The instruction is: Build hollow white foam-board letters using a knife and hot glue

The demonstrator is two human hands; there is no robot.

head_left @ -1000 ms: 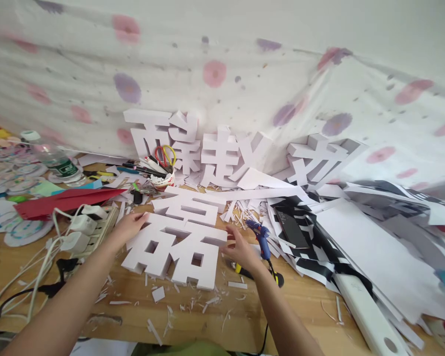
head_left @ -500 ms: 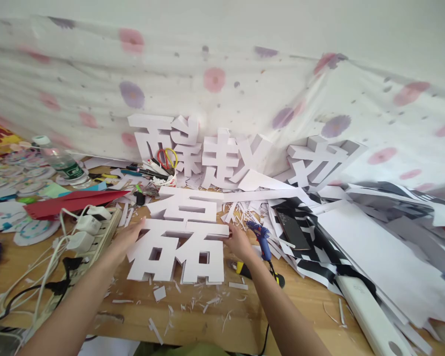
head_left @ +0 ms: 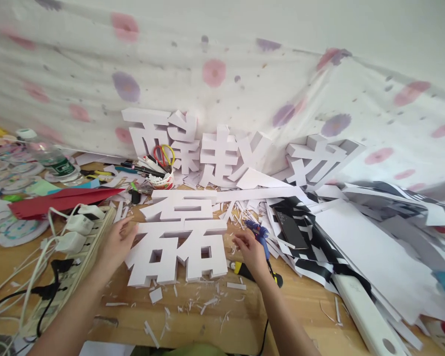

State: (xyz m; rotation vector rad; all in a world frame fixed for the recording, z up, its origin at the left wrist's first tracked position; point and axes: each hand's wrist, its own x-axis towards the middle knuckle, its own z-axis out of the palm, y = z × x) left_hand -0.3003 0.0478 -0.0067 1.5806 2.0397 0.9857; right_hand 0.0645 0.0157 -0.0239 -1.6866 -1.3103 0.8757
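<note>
A white paper three-dimensional Chinese character (head_left: 200, 228) lies on the wooden table between my hands, its front face up. Beside its left edge is my left hand (head_left: 116, 244), fingers loosely bent and apart, holding nothing. My right hand (head_left: 252, 251) hovers a short gap off the character's right side, fingers loosely curled with nothing visible in them. A blue glue gun (head_left: 262, 238) lies just behind the right hand, partly hidden by it. Under that hand's wrist is a yellow and black tool (head_left: 241, 268), also partly covered.
More white paper characters (head_left: 220, 153) lean against the flowered sheet at the back. A cup of pens and scissors (head_left: 163, 180) stands before them. A power strip (head_left: 92, 237) with plugs lies left; a black phone (head_left: 291, 230) and paper sheets (head_left: 363, 247) lie right. Paper scraps litter the table.
Both hands have let go of the white character. My right hand has moved away to the right and slightly nearer to me; my left hand has come slightly off the left edge.
</note>
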